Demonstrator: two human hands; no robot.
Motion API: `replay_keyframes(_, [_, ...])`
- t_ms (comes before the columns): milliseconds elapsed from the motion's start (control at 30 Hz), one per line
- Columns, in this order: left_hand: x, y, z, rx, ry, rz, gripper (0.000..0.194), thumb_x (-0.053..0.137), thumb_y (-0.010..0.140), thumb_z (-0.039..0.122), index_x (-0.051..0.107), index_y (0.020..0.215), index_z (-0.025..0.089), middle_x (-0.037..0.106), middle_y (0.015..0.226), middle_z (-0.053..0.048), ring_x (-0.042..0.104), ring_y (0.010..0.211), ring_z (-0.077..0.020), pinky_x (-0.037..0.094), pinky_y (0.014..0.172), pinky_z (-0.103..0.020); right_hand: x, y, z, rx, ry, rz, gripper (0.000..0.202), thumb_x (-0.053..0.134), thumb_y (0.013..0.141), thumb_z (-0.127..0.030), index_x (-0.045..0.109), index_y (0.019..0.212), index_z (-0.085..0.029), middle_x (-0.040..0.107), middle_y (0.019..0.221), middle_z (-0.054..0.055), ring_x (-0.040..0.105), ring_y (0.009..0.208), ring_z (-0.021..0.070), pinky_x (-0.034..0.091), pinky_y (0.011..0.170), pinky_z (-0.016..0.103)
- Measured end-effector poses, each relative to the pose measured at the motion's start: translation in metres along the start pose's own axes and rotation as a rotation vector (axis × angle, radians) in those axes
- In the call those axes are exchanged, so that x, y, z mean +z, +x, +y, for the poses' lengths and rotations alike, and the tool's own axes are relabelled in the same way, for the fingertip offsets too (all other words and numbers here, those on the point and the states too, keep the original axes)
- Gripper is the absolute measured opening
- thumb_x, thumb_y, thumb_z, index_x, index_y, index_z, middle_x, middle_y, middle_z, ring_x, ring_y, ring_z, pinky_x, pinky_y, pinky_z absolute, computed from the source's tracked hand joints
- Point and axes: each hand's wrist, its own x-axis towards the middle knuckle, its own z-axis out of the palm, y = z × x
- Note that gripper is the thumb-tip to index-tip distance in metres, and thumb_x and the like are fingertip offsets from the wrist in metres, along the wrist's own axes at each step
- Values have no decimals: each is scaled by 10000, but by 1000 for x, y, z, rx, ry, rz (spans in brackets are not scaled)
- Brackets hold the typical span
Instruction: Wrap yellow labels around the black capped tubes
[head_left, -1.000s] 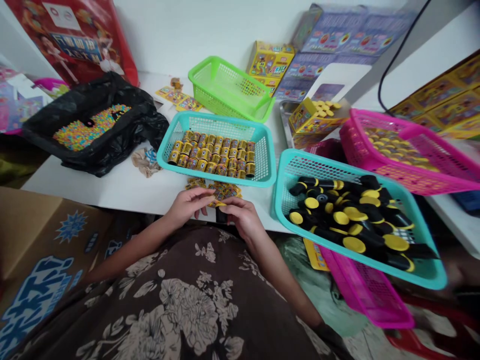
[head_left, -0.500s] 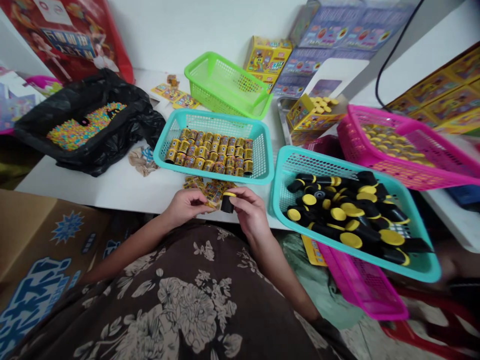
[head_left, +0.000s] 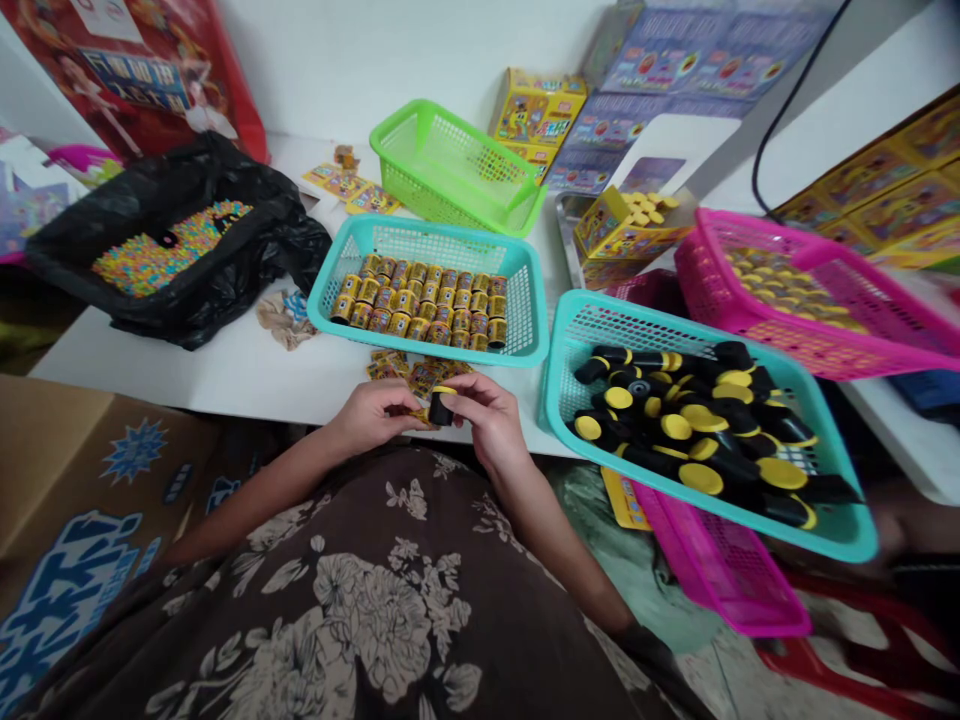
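My right hand [head_left: 491,418] grips a small black canister [head_left: 441,406] with a yellow lid, held upright at the table's front edge. Pinched in my left hand [head_left: 373,414] is a yellow printed label [head_left: 418,413], its edge at the canister's side. Just beyond my fingers lies a pile of loose labels [head_left: 390,364]. Behind them stands a turquoise basket [head_left: 427,232] with rows of labelled canisters [head_left: 420,300]. On the right, another turquoise basket [head_left: 562,400] holds a heap of bare black canisters with yellow lids [head_left: 701,420].
A black bag [head_left: 67,235] with small colourful beads lies at the left. Behind stand a green basket [head_left: 420,190] and stacked boxes [head_left: 536,108]. A pink basket [head_left: 757,300] of canisters is at the right, and a cardboard box [head_left: 90,480] at lower left.
My right hand has brought the canister left, against the label in my left hand. The left hand has barely moved.
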Motion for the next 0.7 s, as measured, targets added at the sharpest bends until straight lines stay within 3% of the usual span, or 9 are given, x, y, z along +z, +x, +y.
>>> replay_keyframes(133, [1,-1,-3,-55,-75,4,244,777,718,383,703,738,152,620,678,-25,543,624,-121,419,599,-232,4,-1,1,-19,-17,0,170,816,617,-287,723,749,-233,608,606,-47,436,494,91,353,492,254])
replay_keyframes(367, [4,-1,-1,-326,-376,-110,320,816,645,378,652,768,132,540,612,38,465,547,-88,387,531,-212,6,-3,5,-91,-15,29,199,836,620,-308,710,761,-245,643,658,-38,501,541,108,426,538,267])
replay_keyframes(500, [5,-1,2,-366,-464,-117,293,816,650,331,650,783,129,518,641,46,457,593,-81,362,561,-205,6,-5,7,-196,-68,42,192,839,636,-289,711,776,-256,662,750,-19,573,646,136,482,624,293])
replay_keyframes(700, [8,-2,-1,-402,-560,-121,291,793,684,309,697,888,124,584,725,16,496,661,-101,376,633,-231,5,-8,9,-378,-209,54,134,791,717,-259,693,808,-248,646,785,-5,592,679,142,485,611,288])
